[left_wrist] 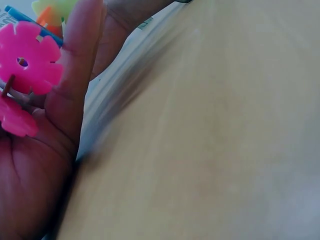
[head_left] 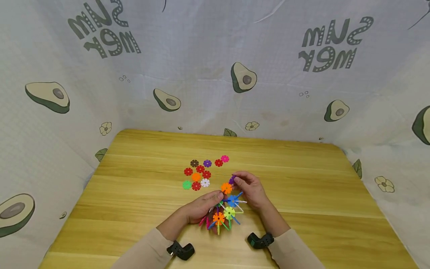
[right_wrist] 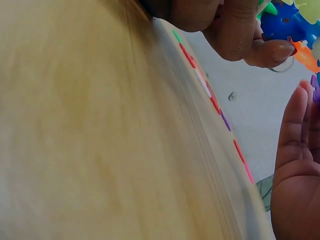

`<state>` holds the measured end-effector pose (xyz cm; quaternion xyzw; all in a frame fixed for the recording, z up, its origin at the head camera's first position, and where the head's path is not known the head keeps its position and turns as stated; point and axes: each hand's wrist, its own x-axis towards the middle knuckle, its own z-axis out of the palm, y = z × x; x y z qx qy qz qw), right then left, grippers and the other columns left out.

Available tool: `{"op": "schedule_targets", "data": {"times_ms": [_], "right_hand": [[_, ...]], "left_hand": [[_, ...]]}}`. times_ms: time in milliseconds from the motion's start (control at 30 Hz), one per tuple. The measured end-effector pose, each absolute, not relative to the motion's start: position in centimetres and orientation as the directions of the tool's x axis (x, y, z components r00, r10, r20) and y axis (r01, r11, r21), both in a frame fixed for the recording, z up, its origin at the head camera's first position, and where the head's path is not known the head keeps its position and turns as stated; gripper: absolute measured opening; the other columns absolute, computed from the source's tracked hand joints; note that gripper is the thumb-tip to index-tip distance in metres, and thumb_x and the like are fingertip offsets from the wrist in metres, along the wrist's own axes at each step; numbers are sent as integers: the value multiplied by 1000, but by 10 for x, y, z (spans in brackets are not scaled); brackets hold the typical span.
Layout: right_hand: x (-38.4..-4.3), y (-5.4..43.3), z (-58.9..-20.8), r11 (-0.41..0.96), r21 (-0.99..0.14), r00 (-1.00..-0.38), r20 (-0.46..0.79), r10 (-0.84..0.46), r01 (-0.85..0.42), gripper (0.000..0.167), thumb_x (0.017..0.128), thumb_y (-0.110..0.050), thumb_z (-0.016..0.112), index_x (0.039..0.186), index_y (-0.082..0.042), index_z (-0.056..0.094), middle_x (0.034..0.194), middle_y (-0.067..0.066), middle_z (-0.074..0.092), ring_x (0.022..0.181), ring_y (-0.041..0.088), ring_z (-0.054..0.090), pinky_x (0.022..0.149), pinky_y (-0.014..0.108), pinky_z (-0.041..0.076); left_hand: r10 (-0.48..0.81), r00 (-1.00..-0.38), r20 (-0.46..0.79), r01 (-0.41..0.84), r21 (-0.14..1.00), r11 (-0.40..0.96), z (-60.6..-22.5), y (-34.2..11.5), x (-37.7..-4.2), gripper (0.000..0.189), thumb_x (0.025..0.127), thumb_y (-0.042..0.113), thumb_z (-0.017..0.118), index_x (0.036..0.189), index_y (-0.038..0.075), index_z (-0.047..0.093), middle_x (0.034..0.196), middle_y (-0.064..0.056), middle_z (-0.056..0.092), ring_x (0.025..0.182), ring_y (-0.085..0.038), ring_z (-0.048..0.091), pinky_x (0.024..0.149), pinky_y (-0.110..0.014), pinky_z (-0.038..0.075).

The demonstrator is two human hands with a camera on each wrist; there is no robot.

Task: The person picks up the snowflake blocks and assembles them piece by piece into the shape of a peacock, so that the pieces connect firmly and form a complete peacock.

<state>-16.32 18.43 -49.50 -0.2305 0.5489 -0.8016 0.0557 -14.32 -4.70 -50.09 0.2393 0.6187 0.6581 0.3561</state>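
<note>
My left hand [head_left: 203, 207] holds a cluster of interlocked plastic snowflake discs [head_left: 229, 213] in orange, yellow-green, blue, green and pink. Pink discs [left_wrist: 30, 57] of the cluster lie against its palm in the left wrist view. An orange disc [head_left: 226, 188] stands out at the cluster's top, by the left thumb. Between the thumb and fingers of my right hand [head_left: 253, 190] a purple disc [head_left: 232, 179] is pinched, close beside that orange disc. Whether the two discs are joined I cannot tell. In the right wrist view the purple disc [right_wrist: 315, 90] is mostly cut off.
Loose discs lie flat on the wooden table [head_left: 302, 186] beyond my hands: several red ones [head_left: 200, 169], a brown [head_left: 194, 163], a purple [head_left: 207, 163], a pink [head_left: 225, 158], an orange [head_left: 196, 176], a white [head_left: 205, 182] and a green [head_left: 187, 185]. A printed curtain [head_left: 208, 45] surrounds the table's back and sides.
</note>
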Motion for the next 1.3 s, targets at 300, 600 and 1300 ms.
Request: {"op": "schedule_targets", "data": {"times_ms": [300,600,1300], "right_hand": [[-162,183,-493,-336,-929,-912,265,-313,-155,31,105,-1,51,115,-20,73,102,-7,73,86,4,70,78,17,60],[-160,183,-491,-262,-958,-931,199,-306,-118,28,105,-7,56,109,-26,75,99,-11,74,85,2,70,78,17,60],[-170,181,-496,-220,-974,-945,128,-302,-62,27,108,-15,51,122,-26,71,105,-13,72,90,3,69,80,20,61]], "left_hand": [[744,-650,-156,-181,982,47,-500,-48,-143,63,111,49,32,143,-3,48,147,-22,47,131,-20,49,121,-40,38],[771,-623,-128,-189,982,10,-502,-48,-145,65,110,51,30,141,-5,46,140,-23,53,115,-11,60,103,-24,51],[830,-553,-75,-380,909,-171,-501,-45,-144,47,109,54,31,125,11,40,101,-5,69,85,-16,75,65,-30,64]]}}
